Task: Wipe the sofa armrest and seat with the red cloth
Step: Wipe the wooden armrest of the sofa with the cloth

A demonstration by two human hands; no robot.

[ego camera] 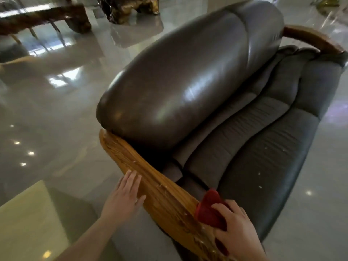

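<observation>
A dark grey leather sofa fills the right half of the view, with a rounded backrest (178, 87) and a creased seat (263, 157) dotted with pale crumbs. Its near wooden armrest (162, 193) runs diagonally toward me and carries small pale flecks. My right hand (237, 227) presses the red cloth (209, 210) onto the armrest's near end, fingers closed over it. My left hand (124, 196) lies flat with fingers spread on the armrest's outer side, holding nothing.
Glossy grey floor tiles (47, 119) surround the sofa. A pale low table corner (28, 223) sits at the lower left. A dark wooden bench (47, 17) and a carved root piece (130, 8) stand at the back. The far wooden armrest (310, 38) curves at the upper right.
</observation>
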